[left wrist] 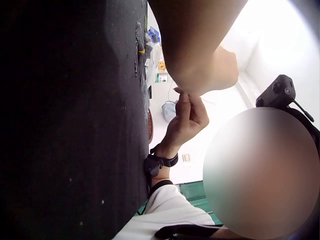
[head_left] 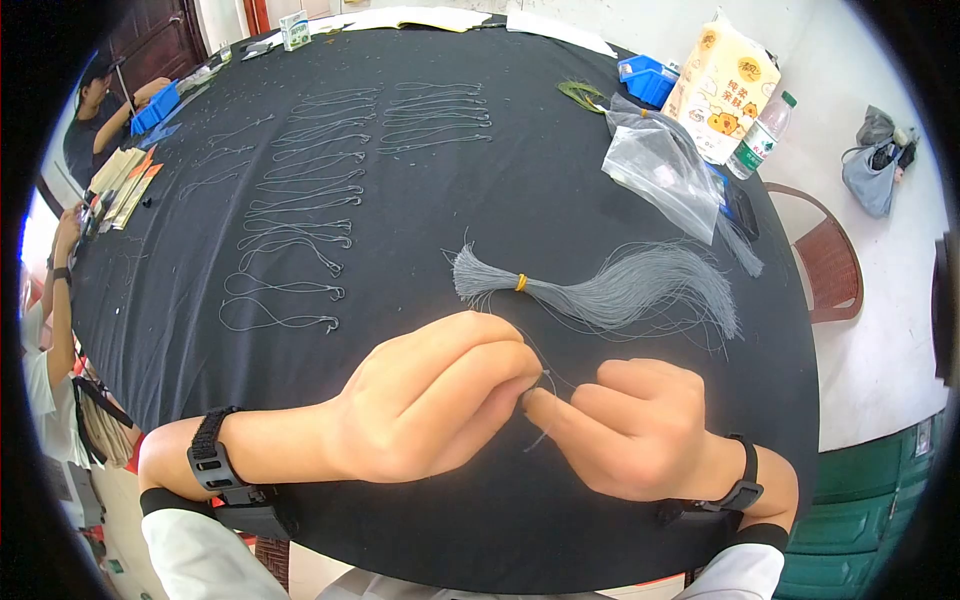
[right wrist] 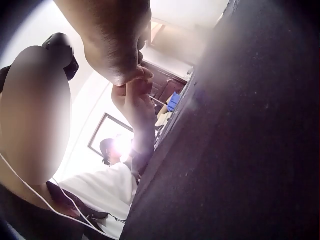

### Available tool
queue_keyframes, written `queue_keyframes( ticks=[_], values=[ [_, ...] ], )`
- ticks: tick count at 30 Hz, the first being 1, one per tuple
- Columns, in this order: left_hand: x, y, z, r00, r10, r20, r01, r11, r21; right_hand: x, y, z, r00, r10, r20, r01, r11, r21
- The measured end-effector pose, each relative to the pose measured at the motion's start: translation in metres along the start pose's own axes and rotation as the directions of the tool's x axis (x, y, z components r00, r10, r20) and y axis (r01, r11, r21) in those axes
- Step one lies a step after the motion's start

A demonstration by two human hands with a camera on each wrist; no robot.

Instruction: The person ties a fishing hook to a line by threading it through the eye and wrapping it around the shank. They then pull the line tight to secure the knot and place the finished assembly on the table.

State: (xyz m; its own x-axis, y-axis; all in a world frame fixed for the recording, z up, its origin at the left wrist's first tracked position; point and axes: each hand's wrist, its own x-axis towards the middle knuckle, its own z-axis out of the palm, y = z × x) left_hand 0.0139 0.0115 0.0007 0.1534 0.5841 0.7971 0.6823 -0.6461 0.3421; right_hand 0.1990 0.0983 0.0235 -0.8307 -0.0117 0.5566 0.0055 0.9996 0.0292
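Round surface (head_left: 400, 250) under black cloth. Two columns of grey looped strands (head_left: 336, 293) laid out beyond the left hand, each loop with a small knotted end; a few thinner ones further left. Right of these, a bundle of loose grey strands (head_left: 650, 285), bound near one end by a yellow tie (head_left: 521, 283), lies just beyond both hands, its tail fanned to the right.

Far right side: clear plastic bag (head_left: 660, 180) over more grey strands, blue bin (head_left: 647, 80), printed paper pack (head_left: 722, 90), water bottle (head_left: 762, 137) close against the pack. Brown chair (head_left: 830, 258) off the edge. Far left: blue tray (head_left: 157, 105), coloured envelopes (head_left: 125, 185), a second person seated behind the tray.

Left hand (head_left: 440, 395) raised over the near part of the surface, back of hand up, fingers bent and drawn together toward the right. Right hand (head_left: 635, 425) opposite, knuckles up, thumb and forefinger pointing left. Fingertips of the two nearly meet. Both grips closed to a pinch on one thin grey strand (head_left: 541, 437), its short end hanging below. The left fingers hide part of it; exact contact cannot be told. Straps round both wrists.
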Motion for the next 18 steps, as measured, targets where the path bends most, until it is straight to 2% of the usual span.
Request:
queue_keyframes(
  ticks=[4, 7, 10, 11, 13, 18],
  values=[
    [-0.002, -0.004, 0.005, 0.998, 0.063, 0.013, -0.063, 0.998, 0.02, 0.0, -0.003, 0.005, 0.999, -0.026, 0.022, 0.026, 1.0, 0.017],
    [-0.004, -0.007, 0.009, 0.996, 0.084, 0.013, -0.084, 0.996, 0.034, 0.0, -0.004, 0.006, 0.998, -0.059, -0.032, 0.059, 0.998, 0.016],
    [-0.004, -0.006, 0.008, 0.992, 0.121, 0.032, -0.122, 0.992, 0.039, 0.003, -0.001, -0.012, 0.999, -0.035, -0.04, 0.033, 0.997, -0.063],
    [-0.004, -0.007, 0.008, 0.99, 0.133, 0.035, -0.134, 0.991, 0.022, 0.002, 0.004, -0.011, 0.992, -0.024, -0.121, 0.017, 0.998, -0.064],
    [-0.003, -0.008, 0.007, 0.986, 0.162, 0.04, -0.162, 0.987, -0.012, 0.006, 0.012, -0.013, 0.987, 0.037, -0.158, -0.047, 0.997, -0.059],
    [-0.001, -0.005, 0.006, 0.982, 0.19, 0.015, -0.189, 0.981, -0.048, 0.007, 0.023, -0.007, 0.974, 0.197, -0.112, -0.166, 0.955, 0.244]
  ],
)
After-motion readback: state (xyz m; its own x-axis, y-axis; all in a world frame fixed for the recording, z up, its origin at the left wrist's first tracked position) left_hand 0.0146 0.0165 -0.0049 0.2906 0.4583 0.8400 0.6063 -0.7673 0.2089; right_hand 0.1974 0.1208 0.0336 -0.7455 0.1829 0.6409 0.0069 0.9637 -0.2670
